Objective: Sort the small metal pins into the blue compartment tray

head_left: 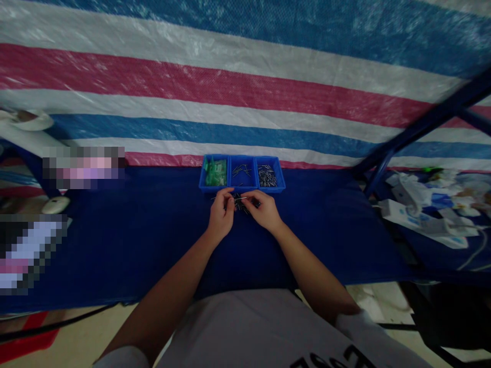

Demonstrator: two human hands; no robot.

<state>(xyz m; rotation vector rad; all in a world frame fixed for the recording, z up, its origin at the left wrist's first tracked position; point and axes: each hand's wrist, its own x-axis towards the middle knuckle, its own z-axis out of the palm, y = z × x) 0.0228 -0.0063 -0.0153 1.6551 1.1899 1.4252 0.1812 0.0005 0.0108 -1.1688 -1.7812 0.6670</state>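
My left hand (pixel 222 212) and my right hand (pixel 262 208) are close together just in front of a blue three-compartment tray (pixel 242 189). Thumb and fingers of my right hand pinch a thin metal pin (pixel 241 198) that points toward my left hand. The fingers of my left hand are closed, and what they hold is too small to make out. A pile of small dark metal pieces (pixel 238 206) lies between and under the hands. Green packets (pixel 216 173) fill the tray's left compartment, a few thin pins (pixel 241 170) lie in the middle one, and many short metal pieces (pixel 267 176) are in the right one.
The tray stands on a blue-covered table (pixel 153 230) against a striped sheet (pixel 230 87). White boxes and wrappings (pixel 425 220) lie at the right, beside a blue metal frame (pixel 414 122). A white rounded object (pixel 56 205) and blurred-out items are at the left.
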